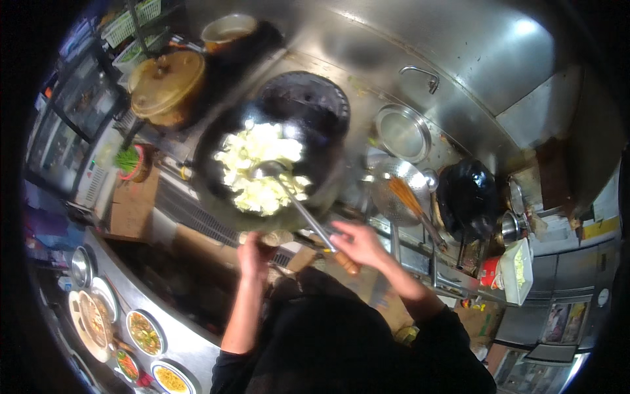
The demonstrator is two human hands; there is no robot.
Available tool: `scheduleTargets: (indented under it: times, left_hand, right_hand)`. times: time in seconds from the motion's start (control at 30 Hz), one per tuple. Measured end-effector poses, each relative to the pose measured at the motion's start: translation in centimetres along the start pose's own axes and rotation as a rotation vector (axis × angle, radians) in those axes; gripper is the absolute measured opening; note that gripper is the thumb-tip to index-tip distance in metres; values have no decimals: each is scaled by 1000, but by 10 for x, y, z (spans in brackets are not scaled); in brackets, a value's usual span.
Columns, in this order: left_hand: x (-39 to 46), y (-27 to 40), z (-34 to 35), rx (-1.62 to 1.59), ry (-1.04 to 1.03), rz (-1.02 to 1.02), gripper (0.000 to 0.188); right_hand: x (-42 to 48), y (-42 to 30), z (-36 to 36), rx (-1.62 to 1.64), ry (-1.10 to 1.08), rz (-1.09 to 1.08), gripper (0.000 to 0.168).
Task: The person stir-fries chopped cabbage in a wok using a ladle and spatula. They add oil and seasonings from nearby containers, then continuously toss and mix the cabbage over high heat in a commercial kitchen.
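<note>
A large black wok (211, 197) holds a heap of pale, chopped leafy vegetable (261, 192), brightly lit. The bowl of a metal ladle (306, 213) rests among the pieces. My right hand (363, 245) holds the ladle's shaft just above its wooden end, with the fingers loosely curled. At the wok's near rim, my left hand (253, 256) grips the edge through what looks like a folded cloth (278, 238). Its fingertips are partly hidden. Behind the vegetable sits a round black burner ring (307, 96).
To the right are a metal basin (403, 133), a perforated strainer (393, 204), a bamboo wok brush (406, 194) and a second wok (467, 197). A lidded pot (167, 88) stands at the left. Filled plates (144, 332) line the counter (189, 340) at lower left. A faucet (421, 74) juts from the back wall.
</note>
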State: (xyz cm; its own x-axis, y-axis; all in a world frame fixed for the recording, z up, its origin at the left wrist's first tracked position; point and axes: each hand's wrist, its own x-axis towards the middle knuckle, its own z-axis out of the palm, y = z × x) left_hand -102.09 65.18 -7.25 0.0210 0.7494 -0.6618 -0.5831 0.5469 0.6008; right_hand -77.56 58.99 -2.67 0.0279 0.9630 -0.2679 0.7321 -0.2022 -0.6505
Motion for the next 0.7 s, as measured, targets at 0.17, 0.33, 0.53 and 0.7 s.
scheduleTargets:
  times: [0.17, 0.33, 0.53, 0.7]
  left_hand:
    - [14, 5, -11, 54, -67, 63, 29]
    - [8, 12, 2, 186, -13, 162, 30]
    - [8, 11, 13, 109, 330, 109, 26]
    - [21, 0, -6, 59, 257, 158, 21]
  right_hand:
    - [105, 118, -35, -48, 594, 76, 14]
    - [159, 175, -31, -150, 517, 420, 19]
    - [159, 141, -38, -32, 690, 165, 14]
    - [137, 45, -52, 626, 92, -425, 53]
